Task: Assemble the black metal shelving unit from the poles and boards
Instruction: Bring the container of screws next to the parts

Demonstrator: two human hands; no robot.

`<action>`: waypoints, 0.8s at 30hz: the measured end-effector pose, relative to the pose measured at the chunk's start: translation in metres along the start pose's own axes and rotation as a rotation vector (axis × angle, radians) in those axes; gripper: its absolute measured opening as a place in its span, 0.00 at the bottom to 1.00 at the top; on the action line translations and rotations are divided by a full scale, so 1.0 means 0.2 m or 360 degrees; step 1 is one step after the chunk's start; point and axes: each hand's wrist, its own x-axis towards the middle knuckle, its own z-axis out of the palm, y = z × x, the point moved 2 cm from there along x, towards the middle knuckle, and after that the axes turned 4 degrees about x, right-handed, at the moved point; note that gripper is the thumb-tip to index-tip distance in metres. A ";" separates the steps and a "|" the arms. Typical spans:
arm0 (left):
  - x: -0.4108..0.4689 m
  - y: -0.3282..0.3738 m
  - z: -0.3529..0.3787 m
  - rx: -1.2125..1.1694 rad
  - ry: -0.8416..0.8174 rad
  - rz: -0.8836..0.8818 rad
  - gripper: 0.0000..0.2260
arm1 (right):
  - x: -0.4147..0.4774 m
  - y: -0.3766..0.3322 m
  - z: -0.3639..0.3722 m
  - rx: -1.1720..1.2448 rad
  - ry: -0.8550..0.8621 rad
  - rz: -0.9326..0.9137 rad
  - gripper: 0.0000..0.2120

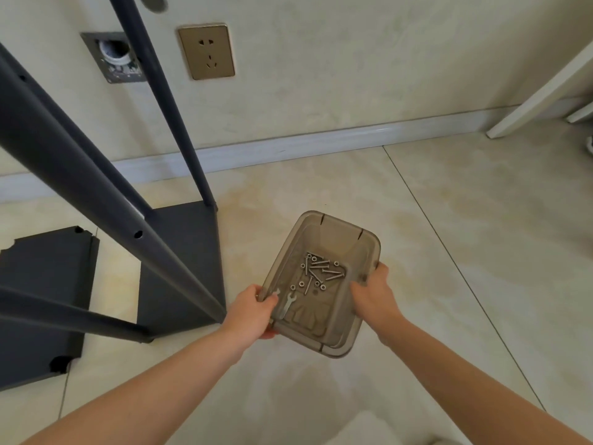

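Both hands make the grip on a translucent brown plastic box (340, 236). The left hand (256, 311) curls round the box's near left wall with the thumb over the rim. The right hand (373, 293) clasps its right wall, with the thumb inside. On the bottom of the box lie loose screws (322, 271), some small nuts (301, 284) and a flat wrench (287, 305).

Just left of the box, a dark board (186, 252) lies on the tiled floor (417, 252). Four dark poles (96, 187) stand at the board's corners and rise toward the camera, with small holes in their sides. Farther left of the box, a second board (45, 300) lies flat on the floor, with notched corners.

Beyond the box runs a pale skirting (288, 146) along the wall. A gold-coloured socket (207, 51) sits above it.
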 end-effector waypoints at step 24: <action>0.09 0.17 0.04 -0.0058 -0.0014 -0.0030 0.14 | 0.29 -0.25 -0.03 -0.0177 0.0033 -0.0201 0.30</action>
